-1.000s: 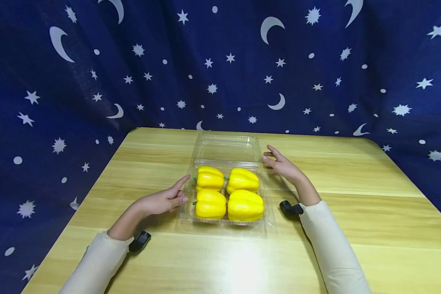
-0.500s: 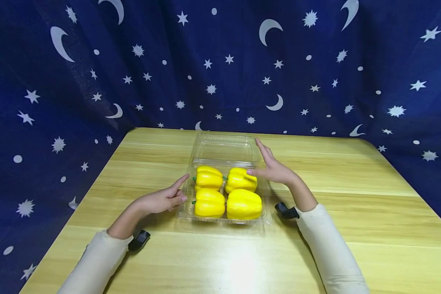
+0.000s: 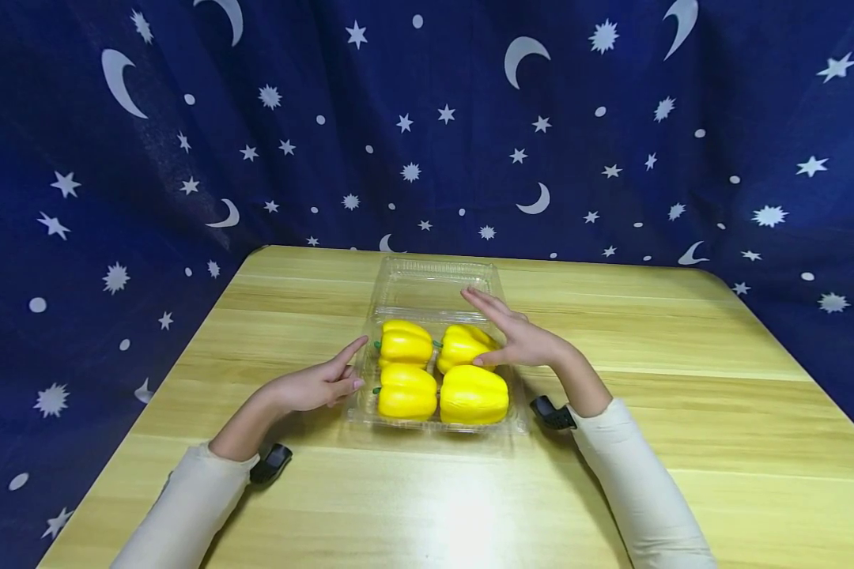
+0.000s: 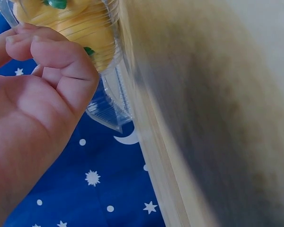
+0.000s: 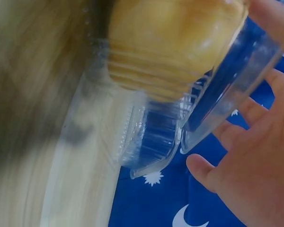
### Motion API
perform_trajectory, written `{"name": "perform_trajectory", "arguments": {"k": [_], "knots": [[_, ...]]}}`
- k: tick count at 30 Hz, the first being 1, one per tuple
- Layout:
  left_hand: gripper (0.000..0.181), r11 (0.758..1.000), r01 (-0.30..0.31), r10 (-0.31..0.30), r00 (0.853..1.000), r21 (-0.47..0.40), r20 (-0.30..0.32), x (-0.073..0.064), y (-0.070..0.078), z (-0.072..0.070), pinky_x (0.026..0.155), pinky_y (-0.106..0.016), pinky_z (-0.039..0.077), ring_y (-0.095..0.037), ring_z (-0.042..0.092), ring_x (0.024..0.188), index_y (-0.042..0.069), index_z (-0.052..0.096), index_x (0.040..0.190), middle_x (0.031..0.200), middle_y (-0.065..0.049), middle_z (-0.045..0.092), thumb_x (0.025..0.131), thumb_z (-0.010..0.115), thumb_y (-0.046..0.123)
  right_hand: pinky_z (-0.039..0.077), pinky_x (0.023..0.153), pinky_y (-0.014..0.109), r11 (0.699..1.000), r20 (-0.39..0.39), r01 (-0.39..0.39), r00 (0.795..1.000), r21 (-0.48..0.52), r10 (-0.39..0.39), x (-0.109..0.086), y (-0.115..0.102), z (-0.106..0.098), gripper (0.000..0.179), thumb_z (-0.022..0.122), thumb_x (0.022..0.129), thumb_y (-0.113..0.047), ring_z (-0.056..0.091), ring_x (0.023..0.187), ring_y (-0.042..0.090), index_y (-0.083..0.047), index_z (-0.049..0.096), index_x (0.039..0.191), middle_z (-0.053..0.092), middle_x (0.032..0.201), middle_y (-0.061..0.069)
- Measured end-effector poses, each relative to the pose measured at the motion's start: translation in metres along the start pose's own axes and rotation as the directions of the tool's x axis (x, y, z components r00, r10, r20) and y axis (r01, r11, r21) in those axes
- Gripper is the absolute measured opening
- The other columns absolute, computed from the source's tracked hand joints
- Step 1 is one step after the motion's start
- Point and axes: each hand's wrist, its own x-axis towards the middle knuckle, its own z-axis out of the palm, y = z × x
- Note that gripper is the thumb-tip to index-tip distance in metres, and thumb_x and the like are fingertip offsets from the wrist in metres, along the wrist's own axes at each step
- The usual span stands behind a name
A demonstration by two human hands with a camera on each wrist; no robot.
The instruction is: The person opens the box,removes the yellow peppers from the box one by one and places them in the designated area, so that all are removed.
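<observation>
Several yellow bell peppers sit inside a clear plastic clamshell container (image 3: pixel 515 395), two rows deep, its lid (image 3: pixel 437 286) folded back flat behind them. My left hand (image 3: pixel 302 391) is at the container's left wall, index finger extended to the rim and thumb close by; its other fingers bend in the left wrist view. Over the far right bell pepper (image 3: pixel 462 348) spreads my right hand (image 3: pixel 530 340), fingers stretched toward the lid and thumb right at the pepper. The far left bell pepper (image 3: pixel 406 344), near left bell pepper (image 3: pixel 407 393) and near right bell pepper (image 3: pixel 474 395) lie untouched.
The container rests on a pale wooden table (image 3: pixel 683 356). A dark blue curtain (image 3: pixel 292 79) with moons and stars hangs behind and beside it. Black wrist devices, one on the left wrist (image 3: pixel 270 465) and one on the right (image 3: pixel 553 412), sit below the hands.
My right hand has moved left from beside the container, over the lid's right edge, to above the far right pepper, its fingers spreading. My left hand has stayed at the left rim.
</observation>
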Motion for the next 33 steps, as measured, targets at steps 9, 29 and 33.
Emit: {"name": "perform_trajectory", "arguments": {"k": [9,29,33], "knots": [[0.067,1.000,0.001,-0.001,1.000,0.003,-0.002,0.001,-0.001,0.000,0.055,-0.028,0.033,-0.013,0.031,0.055,0.014,-0.015,0.145,0.072,-0.001,0.034,0.100,0.034,0.013,0.012,0.101,0.067,0.996,0.081,-0.047,0.995,-0.074,0.053,-0.006,0.004,0.002,0.095,0.068,0.078,-0.012,0.004,0.139,0.037,-0.018,0.004,0.148,0.004,0.153,0.014],[0.070,0.998,0.021,-0.019,0.999,0.065,-0.030,0.001,0.000,0.000,0.054,-0.029,0.034,-0.015,0.034,0.057,0.016,-0.012,0.146,0.076,-0.004,0.036,0.098,0.039,0.017,0.015,0.100,0.063,0.972,-0.041,-0.026,0.999,-0.234,0.017,-0.011,0.006,0.017,0.075,0.066,0.078,-0.005,0.021,0.136,0.037,-0.015,0.030,0.143,0.037,0.143,0.009],[0.070,0.998,0.010,-0.009,1.000,0.061,-0.023,0.002,0.000,0.000,0.054,-0.029,0.035,-0.014,0.034,0.057,0.015,-0.013,0.146,0.076,-0.004,0.036,0.098,0.038,0.016,0.019,0.101,0.060,0.972,-0.054,0.008,0.998,-0.234,-0.022,-0.011,0.007,0.017,0.073,0.066,0.078,-0.006,0.028,0.133,0.037,-0.012,0.033,0.142,0.038,0.142,0.011]]}}
